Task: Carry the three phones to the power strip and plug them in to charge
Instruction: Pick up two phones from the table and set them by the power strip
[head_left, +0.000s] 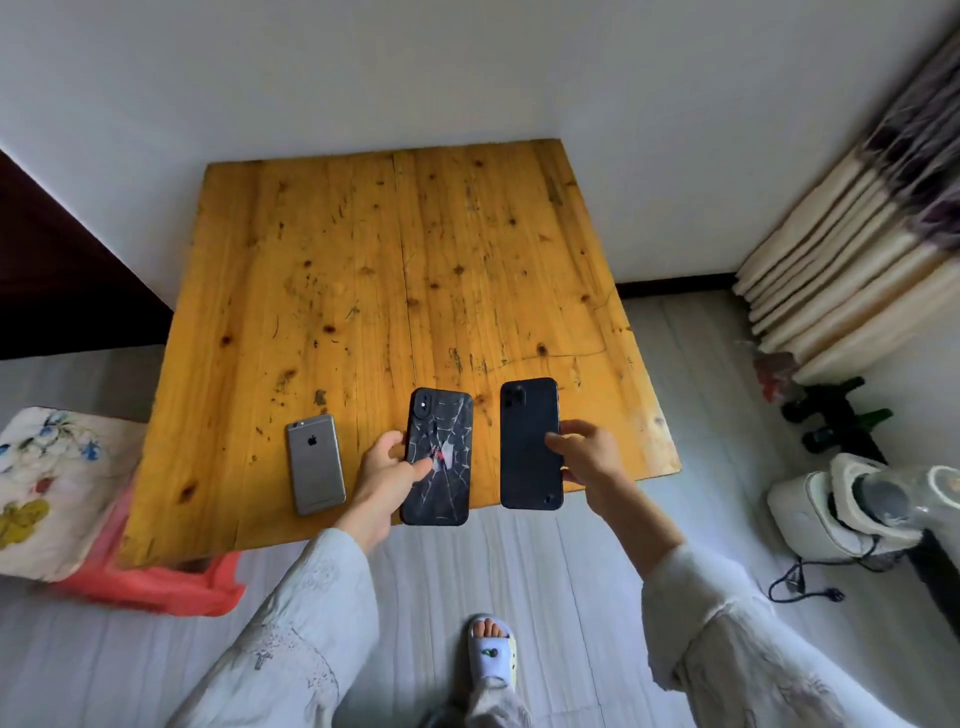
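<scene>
Three phones show their backs near the front edge of a yellow wooden table (395, 260). A grey phone (315, 465) lies flat at the left, untouched. My left hand (382, 480) grips the left side of a black phone with a web-patterned case (441, 452), whose lower end hangs past the table edge. My right hand (592, 460) holds the right side of a plain dark phone (527, 447), which also overhangs the edge. No power strip is in view.
A cushioned stool (57, 483) with a red bag (156, 587) under it stands at the left. At the right are a white appliance (841, 509), a black plug and cord (802, 587) on the floor, dark bottles (831, 410) and a curtain (857, 244).
</scene>
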